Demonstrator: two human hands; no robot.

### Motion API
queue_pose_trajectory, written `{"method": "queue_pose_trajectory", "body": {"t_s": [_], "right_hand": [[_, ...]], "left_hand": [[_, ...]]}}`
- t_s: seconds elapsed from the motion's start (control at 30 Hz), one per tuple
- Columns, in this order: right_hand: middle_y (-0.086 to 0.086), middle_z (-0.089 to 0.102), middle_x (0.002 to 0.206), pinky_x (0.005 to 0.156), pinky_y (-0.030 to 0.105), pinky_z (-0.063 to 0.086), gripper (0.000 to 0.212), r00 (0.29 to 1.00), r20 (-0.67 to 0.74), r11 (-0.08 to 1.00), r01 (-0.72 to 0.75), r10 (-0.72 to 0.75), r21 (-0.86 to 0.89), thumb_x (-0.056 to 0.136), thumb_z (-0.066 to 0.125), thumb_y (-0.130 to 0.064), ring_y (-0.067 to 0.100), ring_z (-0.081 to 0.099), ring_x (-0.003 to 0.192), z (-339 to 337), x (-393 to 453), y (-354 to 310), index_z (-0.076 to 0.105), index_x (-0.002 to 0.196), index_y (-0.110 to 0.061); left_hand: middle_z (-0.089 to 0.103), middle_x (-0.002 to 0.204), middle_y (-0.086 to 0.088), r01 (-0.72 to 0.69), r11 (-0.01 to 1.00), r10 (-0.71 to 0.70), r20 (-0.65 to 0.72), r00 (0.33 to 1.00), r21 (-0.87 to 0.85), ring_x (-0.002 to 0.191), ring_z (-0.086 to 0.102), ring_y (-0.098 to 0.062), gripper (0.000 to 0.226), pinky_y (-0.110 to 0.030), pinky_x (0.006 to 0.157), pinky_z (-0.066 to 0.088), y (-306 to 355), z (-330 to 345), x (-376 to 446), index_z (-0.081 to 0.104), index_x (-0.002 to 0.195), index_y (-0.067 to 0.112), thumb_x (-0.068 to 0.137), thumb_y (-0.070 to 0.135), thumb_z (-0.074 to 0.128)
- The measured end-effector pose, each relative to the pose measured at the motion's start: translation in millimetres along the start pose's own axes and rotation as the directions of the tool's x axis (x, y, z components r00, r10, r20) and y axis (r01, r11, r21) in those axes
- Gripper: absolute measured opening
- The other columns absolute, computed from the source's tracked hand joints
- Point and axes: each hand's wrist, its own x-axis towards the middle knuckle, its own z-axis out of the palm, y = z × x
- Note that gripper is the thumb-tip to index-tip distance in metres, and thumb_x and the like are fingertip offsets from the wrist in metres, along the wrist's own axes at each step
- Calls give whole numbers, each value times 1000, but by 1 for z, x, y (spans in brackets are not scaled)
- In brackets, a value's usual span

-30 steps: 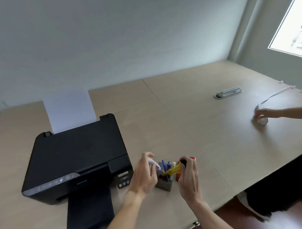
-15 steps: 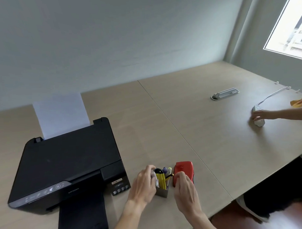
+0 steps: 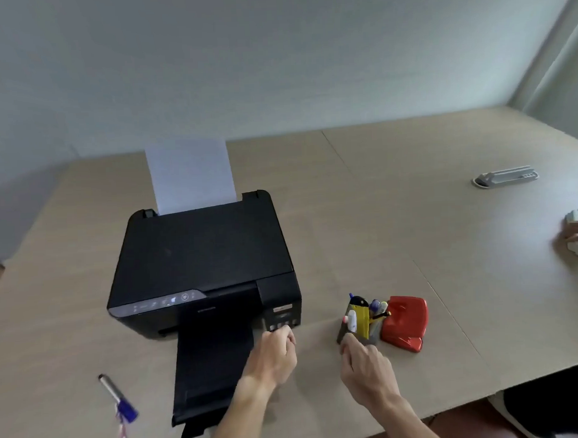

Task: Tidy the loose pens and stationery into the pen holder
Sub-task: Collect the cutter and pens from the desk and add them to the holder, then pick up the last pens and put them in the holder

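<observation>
The grey pen holder (image 3: 373, 334) stands on the wooden desk (image 3: 429, 246) right of the printer. Several items stick out of it, among them a yellow and black cutter (image 3: 361, 316), a white tube (image 3: 351, 321) and blue pens. My right hand (image 3: 368, 370) is just in front of the holder, fingers loosely curled, touching or nearly touching its base and holding nothing. My left hand (image 3: 274, 358) hovers by the printer's front right corner, fingers curled, with nothing in it. A loose grey marker with a blue cap (image 3: 118, 399) lies at the near left of the desk.
A black printer (image 3: 200, 261) with paper in its rear feed and an extended front tray fills the middle left. A red stapler-like object (image 3: 404, 323) stands against the holder's right side. A grey cable port (image 3: 505, 176) sits far right. Another person's hand (image 3: 576, 238) rests at the right edge.
Both my hands have let go of the holder and pulled back towards me, the left one moving left to the printer. The view has swung left, showing the loose marker.
</observation>
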Motion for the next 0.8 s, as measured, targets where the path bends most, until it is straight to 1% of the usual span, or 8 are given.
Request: {"method": "queue_pose_trajectory", "body": {"t_s": [0.13,0.23,0.3,0.4,0.47,0.53,0.67,0.8], "right_hand": [[-2,47,56,54,39,36,22,978,72,980,199,-196,-30,93,40,-30,24,40,53,26,2,-47,40,74,-19],[-4,49,57,51,34,35,23,933,150,942,335,-328,-28,95,40,-30,22,43,50,52,7,-92,38,73,-22],[-4,52,57,49,33,37,22,883,208,898,437,-420,-42,94,41,-35,22,47,50,70,9,-126,41,75,-23],[-5,56,57,48,30,42,24,796,278,824,566,-538,-23,91,39,-42,16,44,47,94,7,-176,46,78,-23],[-4,61,61,49,32,42,27,736,323,774,633,-595,-16,90,38,-43,18,51,50,111,6,-209,49,79,-21],[0,67,72,53,35,39,29,682,356,729,684,-639,-2,88,40,-43,27,60,63,128,4,-242,52,80,-18],[5,66,89,61,34,35,20,584,494,679,734,-644,17,91,40,-36,31,61,79,157,-1,-297,42,80,-19],[10,65,97,66,38,43,16,591,556,675,734,-585,-70,93,38,-24,33,62,83,189,3,-324,51,91,-14]], "left_hand": [[59,64,1,95,995,-95,-18,995,-28,54,52,-14,27,-25,47,37,-47,-19,-29,52,69,18,89,18,34],[54,59,6,192,978,-200,-106,974,-86,50,49,-8,29,-24,46,40,-92,-40,-49,49,67,22,93,18,35],[55,61,7,293,946,-317,-190,929,-140,55,54,-9,29,-22,47,42,-125,-55,-66,50,69,23,95,20,37],[56,61,4,428,874,-482,-301,823,-230,60,60,-16,27,-32,56,49,-172,-74,-94,47,66,22,92,20,42],[61,69,-1,520,817,-577,-329,748,-249,68,62,-21,21,-38,63,52,-200,-84,-111,50,71,20,91,20,46],[66,82,-6,614,753,-657,-324,681,-238,79,65,-26,16,-38,69,54,-225,-87,-125,55,86,16,91,29,49],[68,92,-2,751,612,-791,-198,579,-249,92,67,-25,39,-37,79,55,-257,-75,-146,51,92,20,85,58,47],[67,105,-1,792,564,-825,-103,556,-233,102,65,-24,39,-37,86,53,-272,-68,-148,56,104,18,86,53,53]]}}
